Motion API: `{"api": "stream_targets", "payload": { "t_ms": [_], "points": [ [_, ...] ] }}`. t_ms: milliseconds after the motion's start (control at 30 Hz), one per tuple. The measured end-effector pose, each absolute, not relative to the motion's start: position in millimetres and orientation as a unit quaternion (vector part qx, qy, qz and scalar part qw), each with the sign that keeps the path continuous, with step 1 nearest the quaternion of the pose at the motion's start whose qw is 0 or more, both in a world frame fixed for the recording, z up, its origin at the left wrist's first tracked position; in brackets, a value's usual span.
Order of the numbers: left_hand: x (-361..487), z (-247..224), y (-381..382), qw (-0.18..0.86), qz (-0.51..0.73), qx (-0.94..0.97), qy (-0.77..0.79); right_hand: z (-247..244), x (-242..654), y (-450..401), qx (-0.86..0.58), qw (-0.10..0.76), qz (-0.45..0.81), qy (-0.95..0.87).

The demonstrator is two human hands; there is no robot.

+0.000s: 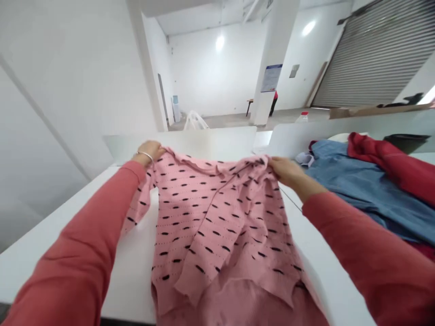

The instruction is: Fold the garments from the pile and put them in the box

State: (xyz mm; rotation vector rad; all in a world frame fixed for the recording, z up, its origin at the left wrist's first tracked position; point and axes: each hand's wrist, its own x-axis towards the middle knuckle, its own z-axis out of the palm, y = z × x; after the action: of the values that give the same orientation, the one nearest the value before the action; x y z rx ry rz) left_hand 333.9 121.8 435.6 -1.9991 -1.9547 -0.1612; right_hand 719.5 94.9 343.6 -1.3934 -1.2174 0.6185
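Observation:
A pink knit sweater [190, 194] with short black dashes hangs stretched between my hands above the white table [131, 276]. My left hand [151, 149], with a bracelet at the wrist, grips it at one shoulder. At the other shoulder my right hand [284, 171] pinches the bunched fabric. One sleeve drapes diagonally across the sweater's front, while the other hangs below my left hand. The hem reaches toward the near table edge, with plainer pink fabric showing beneath it. My fingertips are partly hidden by the cloth.
To the right lie a blue denim garment [370, 181] and a red garment [390, 158]. A low pale partition [217, 139] runs along the table's back. Behind it show a white plastic bag [195, 121] and a red-capped bottle [302, 117].

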Motion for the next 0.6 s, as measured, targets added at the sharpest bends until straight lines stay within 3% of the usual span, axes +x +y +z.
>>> {"api": "stream_targets", "payload": {
  "t_ms": [100,267,433,600],
  "points": [
    [343.9,388.7,162.5,0.134,-0.050,-0.685,-0.715,307.8,713.9,123.6,-0.614,0.516,0.342,-0.489],
    [350.0,339.3,207.8,0.113,-0.041,-0.663,-0.739,263.2,717.6,161.5,-0.660,0.464,0.362,-0.467],
    [353.2,296.6,234.6,0.117,-0.032,-0.653,-0.747,232.7,730.9,185.2,-0.732,0.389,0.290,-0.477],
    [358.5,272.6,239.4,0.200,-0.082,-0.675,-0.706,246.9,729.1,180.2,-0.740,0.359,0.134,-0.553]
  ]
}}
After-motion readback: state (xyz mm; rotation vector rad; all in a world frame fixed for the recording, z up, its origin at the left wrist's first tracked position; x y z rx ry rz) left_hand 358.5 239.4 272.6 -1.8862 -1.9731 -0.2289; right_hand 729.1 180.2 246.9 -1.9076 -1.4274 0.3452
